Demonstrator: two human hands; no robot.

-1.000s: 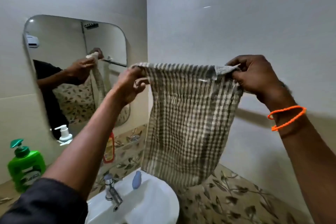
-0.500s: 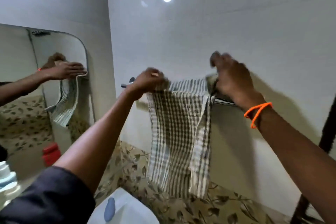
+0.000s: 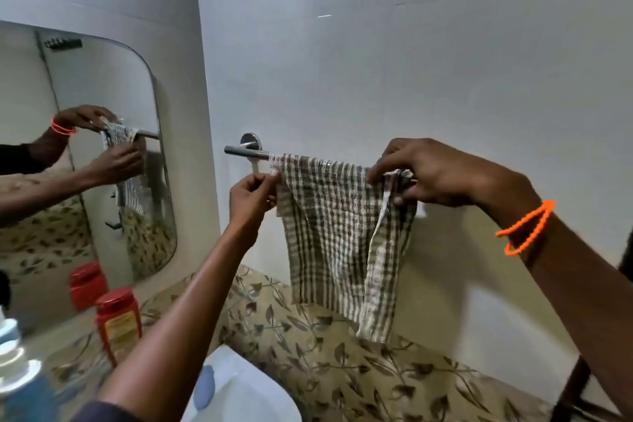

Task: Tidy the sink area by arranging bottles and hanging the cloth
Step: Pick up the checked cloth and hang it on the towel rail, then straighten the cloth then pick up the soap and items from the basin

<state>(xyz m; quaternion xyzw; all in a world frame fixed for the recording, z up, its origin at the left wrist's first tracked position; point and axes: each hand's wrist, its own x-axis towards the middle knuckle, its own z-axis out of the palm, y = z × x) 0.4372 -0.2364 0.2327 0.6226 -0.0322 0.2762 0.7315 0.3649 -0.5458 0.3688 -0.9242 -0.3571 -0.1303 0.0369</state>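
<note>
A brown and white checked cloth (image 3: 329, 236) hangs draped over a chrome towel bar (image 3: 245, 151) fixed to the white wall. My left hand (image 3: 251, 193) pinches the cloth's upper left edge just below the bar. At the cloth's upper right corner, my right hand (image 3: 431, 175) grips the bunched fabric on the bar; an orange band circles that wrist. A red bottle (image 3: 118, 322) with a yellow label stands on the ledge at the lower left. A blurred blue and white pump bottle (image 3: 17, 377) sits at the bottom left corner.
A rounded mirror (image 3: 78, 154) on the left wall reflects my hands and the cloth. The white sink (image 3: 246, 390) lies below, with a blue object on its rim. Leaf-patterned tiles (image 3: 308, 346) run behind it. A dark wooden frame (image 3: 575, 384) stands at the lower right.
The cloth went from being held spread in the air to draped over the bar. My view swung right and then back left, bringing the red bottle into view.
</note>
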